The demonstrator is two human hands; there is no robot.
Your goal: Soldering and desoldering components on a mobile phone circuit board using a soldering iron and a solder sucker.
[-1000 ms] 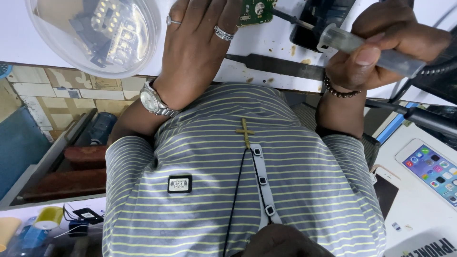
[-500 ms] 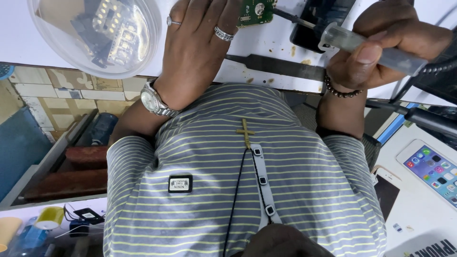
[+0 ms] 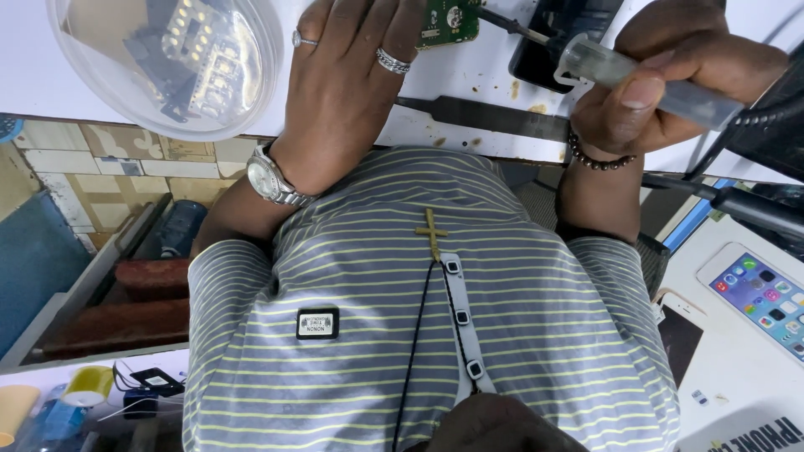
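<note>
Head cam looks straight down the wearer's chest, so everything reads upside down. The left hand (image 3: pixel 352 92) lies flat on the white worktop (image 3: pixel 469 79), fingers (image 3: pixel 381 38) spread and pressing down the edge of a small green circuit board (image 3: pixel 448 21), nothing gripped, just pinned. It sits at the top edge of the view, partly cut off. The right hand (image 3: pixel 670 75) is curled tight around a clear plastic-handled screwdriver (image 3: pixel 636 75), thumb on top, and its thin dark shaft (image 3: pixel 511 25) angles over to the board.

The worktop is smooth but scuffed with brown stains near its front edge, where a flat dark metal tool (image 3: pixel 486 117) lies between the wrists. Not much room there, the hands sit close together.

Far left there's a clear round plastic bowl (image 3: pixel 167 63), shiny, holding dark phone parts and a gold-contact piece. Off to the right, a white smartphone (image 3: pixel 758 297) lies lit up on a white surface.
</note>
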